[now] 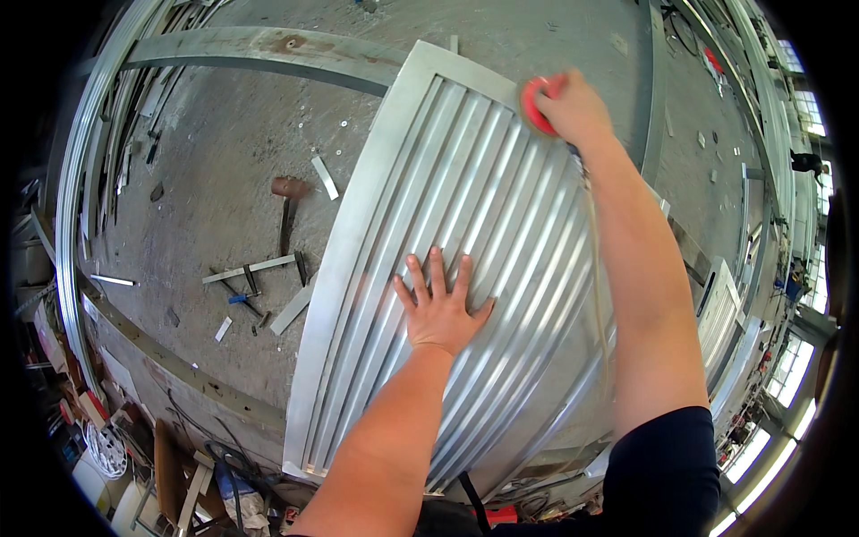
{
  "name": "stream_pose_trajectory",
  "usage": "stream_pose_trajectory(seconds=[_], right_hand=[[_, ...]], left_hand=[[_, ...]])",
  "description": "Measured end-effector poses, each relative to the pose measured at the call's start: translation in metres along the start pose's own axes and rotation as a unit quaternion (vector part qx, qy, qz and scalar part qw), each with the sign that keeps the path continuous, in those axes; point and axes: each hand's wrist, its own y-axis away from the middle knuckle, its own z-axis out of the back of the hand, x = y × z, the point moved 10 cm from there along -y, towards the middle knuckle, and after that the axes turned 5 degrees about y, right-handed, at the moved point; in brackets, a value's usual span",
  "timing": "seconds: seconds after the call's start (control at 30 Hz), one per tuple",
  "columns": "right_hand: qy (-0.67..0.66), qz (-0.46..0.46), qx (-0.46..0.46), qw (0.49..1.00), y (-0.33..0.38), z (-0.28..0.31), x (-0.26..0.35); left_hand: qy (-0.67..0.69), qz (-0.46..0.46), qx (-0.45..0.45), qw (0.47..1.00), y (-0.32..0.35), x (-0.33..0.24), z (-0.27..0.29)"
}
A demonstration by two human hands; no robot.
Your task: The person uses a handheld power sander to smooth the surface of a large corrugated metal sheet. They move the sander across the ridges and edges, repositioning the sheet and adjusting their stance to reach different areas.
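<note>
Below me lies a silvery slatted metal panel (358,210) with a flat frame, reaching from near my body to the far side. My left hand (442,315) rests open on its slats about the middle, fingers spread and palm down. At the far right corner of the panel, my right hand (577,109) is closed over a red round sander (534,106), whose edge meets the frame there. A thin pale hose (598,259) trails back from it beneath my right forearm. The sander's underside is hidden, and it looks slightly blurred.
A long steel beam (259,46) runs behind the panel's far end. On the concrete floor to the left lie a mallet (291,187), a bar clamp (252,269) and several metal offcuts (325,178). Another slatted panel (717,327) stands at right. Cables and scrap crowd the lower left.
</note>
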Motion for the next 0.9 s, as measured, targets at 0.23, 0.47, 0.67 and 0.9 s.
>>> stream_pose_trajectory(seconds=[0.23, 0.47, 0.67, 0.9], right_hand=[[0.028, -0.115, -0.048, 0.992, 0.055, 0.018, -0.165], [-0.038, -0.03, 0.006, 0.999, 0.092, 0.018, -0.118], [-0.155, -0.06, -0.078, 0.983, 0.346, 0.055, -0.098], [-0.195, -0.171, 0.008, 0.966, 0.69, 0.003, -0.119]], left_hand=[[-0.034, 0.002, -0.038, 0.999, 0.003, -0.003, 0.006], [-0.079, -0.016, -0.116, 0.99, 0.008, -0.01, 0.011], [-0.12, -0.04, -0.191, 0.973, 0.013, -0.009, 0.011], [-0.133, -0.106, -0.283, 0.944, 0.026, -0.004, 0.024]])
